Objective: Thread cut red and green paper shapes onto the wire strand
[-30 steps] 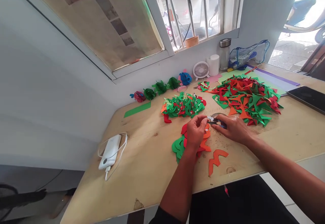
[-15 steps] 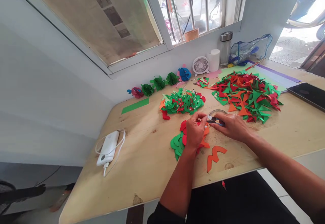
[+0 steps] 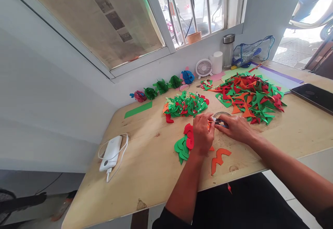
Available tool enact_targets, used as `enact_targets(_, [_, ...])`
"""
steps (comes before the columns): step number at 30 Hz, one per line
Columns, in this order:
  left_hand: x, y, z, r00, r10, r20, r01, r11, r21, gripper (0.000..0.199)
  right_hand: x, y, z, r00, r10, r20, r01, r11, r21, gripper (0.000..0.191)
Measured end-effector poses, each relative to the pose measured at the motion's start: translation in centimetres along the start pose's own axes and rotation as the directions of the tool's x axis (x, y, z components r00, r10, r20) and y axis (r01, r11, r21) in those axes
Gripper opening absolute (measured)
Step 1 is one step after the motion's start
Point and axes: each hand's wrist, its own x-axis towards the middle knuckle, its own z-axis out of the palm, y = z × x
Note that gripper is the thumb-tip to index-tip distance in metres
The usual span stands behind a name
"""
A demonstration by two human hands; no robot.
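My right hand (image 3: 238, 128) is closed round a small dark tool (image 3: 222, 123) with two slim arms, which points left. Its exact kind is hard to make out. A small white piece (image 3: 214, 119) shows at the tool's tip, right against the fingertips of my left hand (image 3: 203, 130). Those fingers are pinched together, and what lies between them is mostly hidden. Beneath and beside my left hand lie red paper cutouts (image 3: 189, 142) and green paper cutouts (image 3: 181, 149). An orange wavy paper cutout (image 3: 219, 160) rests nearer the table's front edge.
Behind my hands are a heap of green cutouts (image 3: 186, 104) and a larger heap of paper scraps (image 3: 256, 97). A power bank (image 3: 111, 152) with its cable lies left. Folded paper figures (image 3: 161, 86), a small fan (image 3: 204, 68) and a glass bottle (image 3: 228, 50) line the wall; a phone (image 3: 313, 96) lies right.
My left hand has turned, its fingers now curling more over the pinched spot by the tool's tip. My right hand keeps its grip on the tool. The view has shifted slightly.
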Motion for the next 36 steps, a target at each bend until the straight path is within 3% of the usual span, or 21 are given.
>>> enact_targets(10, [-0.01,-0.04,0.49,0.996,0.073,0.046,-0.081,0.977,0.199,0.035,-0.09,-0.12,0.19,1.0,-0.015,-0.017,0.013,0.997,-0.08,0.033])
enact_targets(20, [0.0,-0.14,0.85,0.996,0.09,0.01,-0.09,0.98,0.18,0.035,-0.16,-0.21,0.31,1.0,-0.006,0.003,0.006,0.995,-0.103,0.031])
enact_targets(26, [-0.17,-0.25,0.81,0.993,-0.108,-0.057,0.103,0.992,-0.079,0.035,-0.06,-0.22,0.12,1.0,0.013,0.009,-0.012,0.997,-0.076,0.034])
enact_targets(30, [-0.09,-0.17,0.65,0.951,-0.31,-0.015,0.288,0.901,-0.325,0.034,0.01,-0.21,0.06,0.998,0.045,0.036,-0.042,0.995,-0.089,0.033])
enact_targets(36, [0.21,-0.39,0.49,0.898,-0.44,0.0,0.378,0.772,-0.51,0.031,0.08,-0.29,-0.14,0.994,0.095,0.052,-0.089,0.991,-0.102,0.033])
